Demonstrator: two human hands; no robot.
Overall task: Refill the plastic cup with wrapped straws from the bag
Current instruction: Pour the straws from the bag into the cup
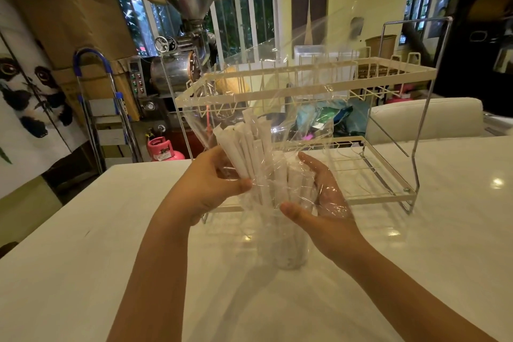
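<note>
Wrapped straws (249,147) sit near-upright inside the clear bag (280,83), long axis vertical, tops fanning up & slightly left, lower ends down at the plastic cup (286,253) standing on the white table (416,258). Left hand (211,180) grips the bundle thru the bag. Right hand (319,203) is wide, fingers straight, cupping the bag's other side, w/ a wire rack (388,75) just behind.

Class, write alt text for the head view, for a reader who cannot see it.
Two hands hold a clear plastic bag of wrapped straws over a plastic cup on a table; the left hand grips the straws, the right hand touches the bag. A wire rack stands behind.
</note>
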